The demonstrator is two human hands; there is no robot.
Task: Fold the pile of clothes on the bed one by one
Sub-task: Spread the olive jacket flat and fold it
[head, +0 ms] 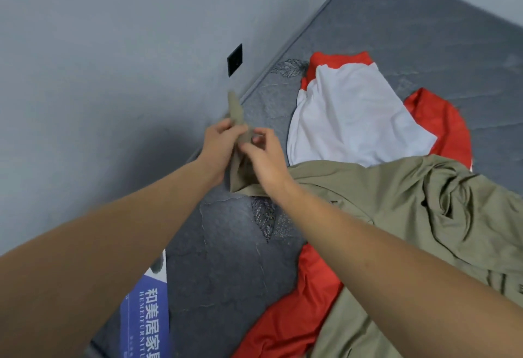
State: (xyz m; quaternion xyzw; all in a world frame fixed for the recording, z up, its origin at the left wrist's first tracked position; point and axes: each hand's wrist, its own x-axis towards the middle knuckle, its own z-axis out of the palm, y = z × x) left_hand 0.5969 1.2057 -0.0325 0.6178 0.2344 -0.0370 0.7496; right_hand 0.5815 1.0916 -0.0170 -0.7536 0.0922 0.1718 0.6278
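Note:
An olive-green garment lies crumpled across the right side of the grey mattress. One of its sleeves is lifted toward the wall. My left hand grips that sleeve near its end, and my right hand pinches the same sleeve just beside it. Under the olive piece lies a red garment. Farther back sits a white cloth on more red fabric.
A grey wall runs along the mattress's left edge and carries a black wall plate. A blue printed label hangs at the mattress's near left side. Bare mattress shows at the far right.

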